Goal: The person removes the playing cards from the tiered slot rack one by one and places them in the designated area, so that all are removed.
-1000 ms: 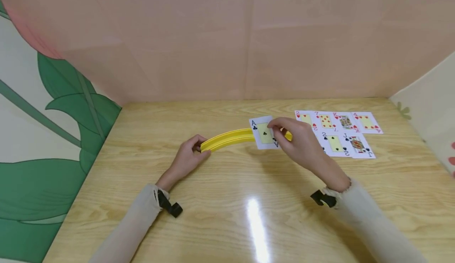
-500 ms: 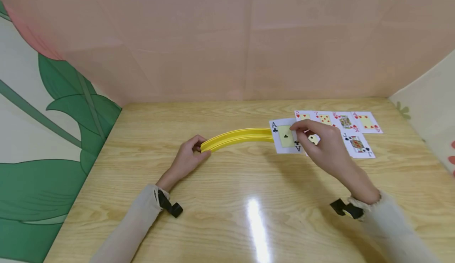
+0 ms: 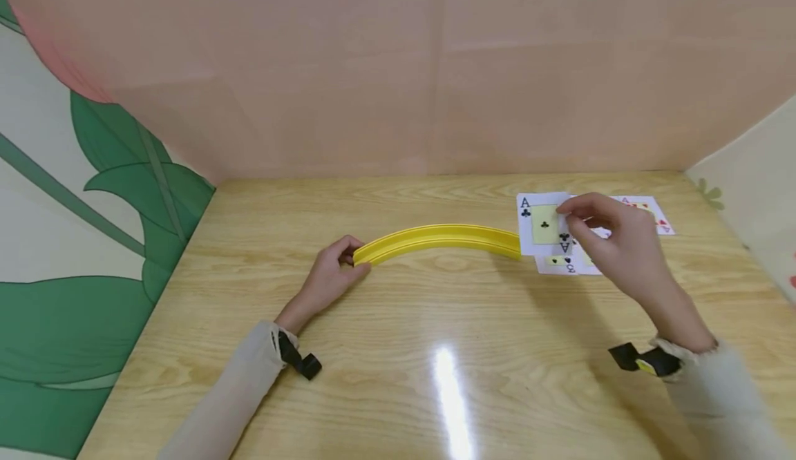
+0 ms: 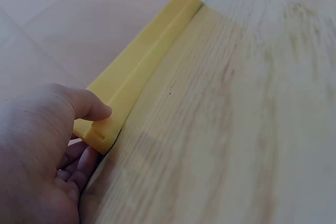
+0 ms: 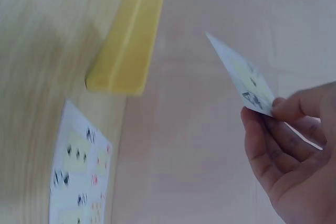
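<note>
My left hand (image 3: 329,273) grips the left end of a curved yellow card holder (image 3: 438,236), thumb in front and fingers behind, as the left wrist view also shows. The holder stands on the table with no cards in its groove. Between thumb and fingertips my right hand (image 3: 624,246) pinches an ace of clubs (image 3: 543,224) by its right edge. In the right wrist view that card (image 5: 244,74) is raised well above the table. It overlaps the holder's right end and the laid-out cards in the head view, hiding several of them.
Two overlapping rows of face-up playing cards lie at the back right, including a four of hearts (image 3: 660,217) and a black three (image 3: 556,264). A pink backdrop (image 3: 373,87) rises along the table's rear edge. Light sleeves and black wrist straps cover both wrists.
My right hand has carried the ace of clubs rightward, from in front of the yellow holder to over the laid-out cards. My left hand and the holder have stayed in place.
</note>
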Available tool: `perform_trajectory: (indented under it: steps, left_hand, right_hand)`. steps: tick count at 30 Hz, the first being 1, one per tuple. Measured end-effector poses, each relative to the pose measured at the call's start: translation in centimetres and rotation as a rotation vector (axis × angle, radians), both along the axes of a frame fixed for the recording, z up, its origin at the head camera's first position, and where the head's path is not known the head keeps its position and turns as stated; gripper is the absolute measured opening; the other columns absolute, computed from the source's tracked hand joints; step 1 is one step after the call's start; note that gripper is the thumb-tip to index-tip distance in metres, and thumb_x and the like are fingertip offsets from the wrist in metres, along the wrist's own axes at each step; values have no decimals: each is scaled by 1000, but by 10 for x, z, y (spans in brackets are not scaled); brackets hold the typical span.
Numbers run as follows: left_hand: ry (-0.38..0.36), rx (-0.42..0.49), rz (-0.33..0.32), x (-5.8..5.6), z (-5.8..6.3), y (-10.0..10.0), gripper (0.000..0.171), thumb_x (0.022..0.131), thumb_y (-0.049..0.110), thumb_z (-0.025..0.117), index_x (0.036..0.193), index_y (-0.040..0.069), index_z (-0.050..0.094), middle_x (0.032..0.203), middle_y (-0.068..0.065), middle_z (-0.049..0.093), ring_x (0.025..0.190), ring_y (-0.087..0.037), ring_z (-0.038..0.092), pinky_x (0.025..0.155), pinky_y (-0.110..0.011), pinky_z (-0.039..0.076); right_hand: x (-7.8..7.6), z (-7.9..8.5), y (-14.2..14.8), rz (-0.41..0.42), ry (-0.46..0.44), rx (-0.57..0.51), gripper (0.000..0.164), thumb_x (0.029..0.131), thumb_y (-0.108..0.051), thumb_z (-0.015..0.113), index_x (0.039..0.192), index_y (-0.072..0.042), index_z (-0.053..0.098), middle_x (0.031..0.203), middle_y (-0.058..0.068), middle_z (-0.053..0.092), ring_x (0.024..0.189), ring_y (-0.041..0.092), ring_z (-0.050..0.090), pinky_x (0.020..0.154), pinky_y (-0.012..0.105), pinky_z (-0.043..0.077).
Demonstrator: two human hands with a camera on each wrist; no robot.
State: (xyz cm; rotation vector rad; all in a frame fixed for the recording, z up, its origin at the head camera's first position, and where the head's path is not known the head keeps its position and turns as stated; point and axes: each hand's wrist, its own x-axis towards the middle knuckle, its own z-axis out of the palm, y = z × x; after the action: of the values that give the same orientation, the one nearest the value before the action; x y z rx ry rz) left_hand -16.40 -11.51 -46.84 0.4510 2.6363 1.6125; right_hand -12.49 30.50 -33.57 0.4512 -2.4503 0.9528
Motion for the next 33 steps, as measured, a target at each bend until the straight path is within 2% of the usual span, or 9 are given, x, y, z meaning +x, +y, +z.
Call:
perform_trajectory:
  steps: [3,6,9,12,14,18,21,25,33]
  left_hand:
    - [5,-3,0,0,1,1,23,90,14,74,110,12,64,105,-3,65,88,-18,58,80,-35,50]
    - [8,-4,0,0,1,1,23,89,13,74,109,12,64,104,-3,65,88,-18,58,80,-34,50]
    - [5,-5,-1,0,1,2,22,90,13,74,109,12,64,104,-3,65,88,-18,58,79,-34,50]
    - [3,-2,-4,0,0,2,22,90,13,74,109,12,64,104,-3,65,88,-18,58,79,-34,50]
    - [3,-4,-4,0,0,3,22,90,13,74,109,12,64,104,-2,65,88,-18,58,79,-34,50]
    - [4,-4,-3,1,1,4,23,89,13,74,109,11,64,103,-3,65,87,-18,58,78,-34,50]
    - [4,-6,-2,1,1,4,23,89,13,74,110,11,64,103,-3,65,87,-18,58,78,-34,50]
    - [2,-2,-4,1,1,4,23,89,13,74,110,12,64,103,-3,65,87,-18,58,78,-34,50]
    - [5,-3,-9,2,1,4,23,90,13,74,110,12,64,103,-3,65,87,-17,58,78,-32,50]
  right_hand:
    - [-2,3,15,-42,-62,-10,15,88,2,67,98,-6,73,87,-4,70,75,-10,60,70,5,44]
    - [-3,4,32,-89,-120,-12,12,90,-3,68,100,-6,72,86,-8,69,73,-9,59,63,6,44]
    - [-6,3,48,-123,-151,-17,12,91,-6,67,102,-5,71,84,-16,67,73,-8,58,62,6,44]
    - [-12,0,66,-123,-186,-64,14,91,-4,67,104,-1,69,83,-23,64,72,-7,59,66,5,44]
    - [-16,-2,79,-116,-215,-119,15,91,-1,66,106,2,68,84,-22,66,71,-6,61,66,6,45]
    - [-19,-7,104,-171,-296,-169,17,93,-6,65,110,-2,66,85,-24,66,73,-7,61,63,8,45]
    - [-21,-11,120,-249,-337,-130,18,95,-12,63,112,-4,65,85,-28,62,74,-10,59,62,8,43]
    - [-24,-19,138,-311,-374,-77,24,96,-15,61,113,1,62,84,-33,56,72,-13,56,60,9,44]
    - [-24,-34,177,-338,-416,107,23,97,-12,57,113,3,63,80,-38,44,70,-12,45,55,17,41]
